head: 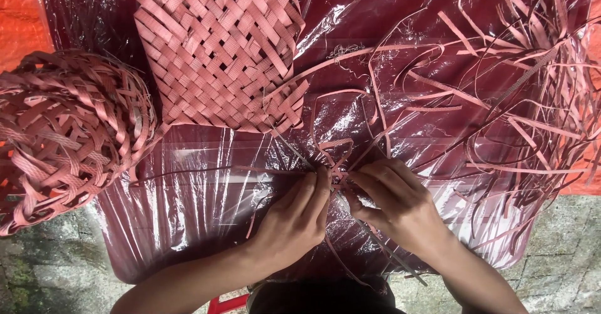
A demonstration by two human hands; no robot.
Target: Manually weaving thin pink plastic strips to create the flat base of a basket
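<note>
Both hands meet at the middle of the plastic-covered table (188, 226). The left hand (294, 217) and right hand (394, 204) each pinch thin pink strips (335, 154) where they cross. A flat woven mat (219, 51) lies just beyond, a woven basket (62, 132) at left, loose strips (526, 82) at right.

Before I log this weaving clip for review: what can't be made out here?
- How the thin strips cross: head view, fingers of both hands cover the knot.
- Round woven basket: cut off by the left edge.
- Woven mat: top cut off.
- Loose strip pile: runs past the right edge.
</note>
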